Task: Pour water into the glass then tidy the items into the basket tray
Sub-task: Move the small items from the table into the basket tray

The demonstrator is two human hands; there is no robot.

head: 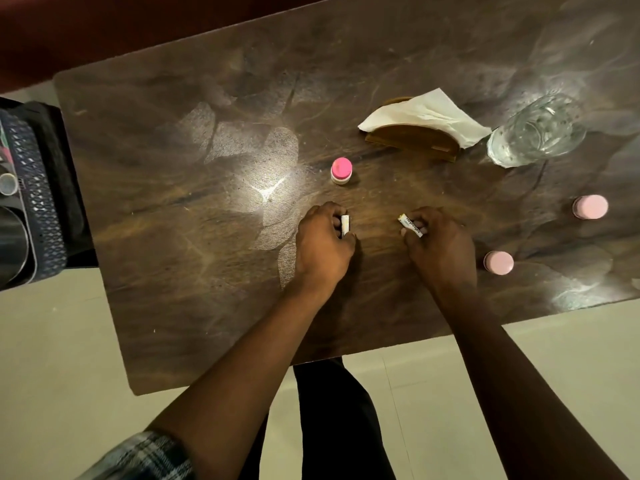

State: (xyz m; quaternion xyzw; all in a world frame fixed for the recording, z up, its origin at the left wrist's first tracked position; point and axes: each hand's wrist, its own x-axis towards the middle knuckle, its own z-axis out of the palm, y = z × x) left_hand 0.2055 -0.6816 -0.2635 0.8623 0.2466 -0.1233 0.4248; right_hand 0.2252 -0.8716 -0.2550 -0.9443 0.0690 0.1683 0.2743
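Wooden table [173, 271] mid-tidy: the glass [538, 131] at two o'clock already holds water, while at centre the left hand [322, 244] pinches a white tube [345, 225] and the right hand [440, 247] curls round a second tube [411, 226]. Next, likely, both go to the basket tray [41, 202] at nine o'clock, beyond the table's edge.

The scene is dimly lit from overhead. A hard patch of glare is thrown on the glossy table [166, 289] left of centre, and a fainter sheen is spread around the glass [540, 129] at the far right. Soft shadows are cast beside the left hand [323, 244] and right hand [440, 247]. The basket tray [41, 188] at the left edge is left in gloom. Table edges are bowed by the wide lens. Print on the right tube [411, 226] is rendered soft; the left tube [345, 225] is bleached white.
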